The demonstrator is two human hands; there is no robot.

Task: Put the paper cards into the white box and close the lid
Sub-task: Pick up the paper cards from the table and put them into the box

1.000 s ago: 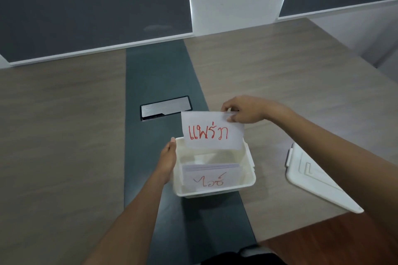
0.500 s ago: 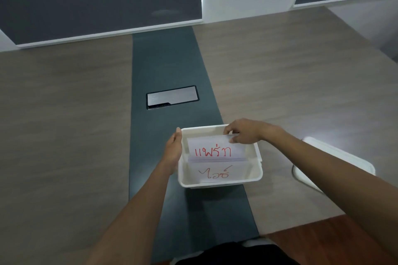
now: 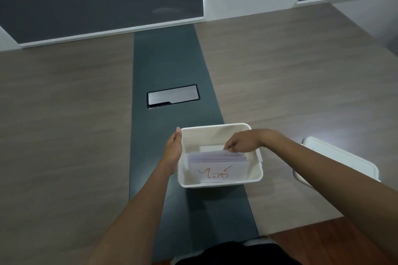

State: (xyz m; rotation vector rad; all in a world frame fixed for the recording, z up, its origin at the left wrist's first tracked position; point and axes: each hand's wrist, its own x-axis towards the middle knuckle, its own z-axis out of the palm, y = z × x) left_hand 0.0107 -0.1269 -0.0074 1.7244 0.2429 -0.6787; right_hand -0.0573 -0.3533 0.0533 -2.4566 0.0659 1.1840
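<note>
The white box point(image 3: 217, 130) stands open on the dark strip of the table, near the front. Inside it a stack of paper cards point(image 3: 217, 166) leans upright; the front card carries red handwriting. My right hand point(image 3: 242, 142) reaches into the box from the right, its fingertips pinched on the top edge of the rearmost card. Flat against the outside of the box's left wall rests my left hand point(image 3: 173, 151), steadying it. The white lid point(image 3: 342, 159) lies on the table to the right of the box, partly hidden behind my right forearm.
A dark strip point(image 3: 170, 66) runs down the middle of the wooden table, with a metal cable hatch point(image 3: 173, 96) set in it beyond the box. Grey wall panels stand at the table's far edge. The table's front edge is near my body.
My right hand has lowered the card with red writing down into the box behind the others, until only its top edge shows. The left hand has stayed on the box's side.
</note>
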